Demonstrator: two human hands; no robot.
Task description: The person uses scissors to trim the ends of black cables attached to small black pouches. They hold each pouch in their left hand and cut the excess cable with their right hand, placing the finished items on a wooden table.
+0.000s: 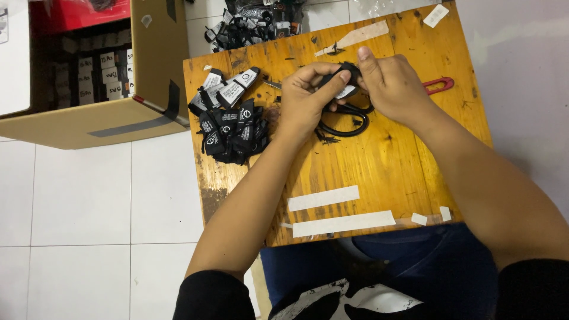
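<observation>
Head cam: both hands, left hand point(302, 101) and right hand point(392, 88), are pinching one black label point(345, 80) over the wooden counter point(379, 172), scissors point(347, 121) lying underneath.

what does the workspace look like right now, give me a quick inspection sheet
surface: small wooden table, worn, with white tape strips stuck on it
job's things: small black label pinched between both hands; pile of black labels at the table's left
clutter: black scissors under the hands; red-handled tool partly hidden
grippers: left hand and right hand meet over the label
cables: nothing seen
surroundings: white tiled floor; open cardboard box; more black labels beyond the table
</observation>
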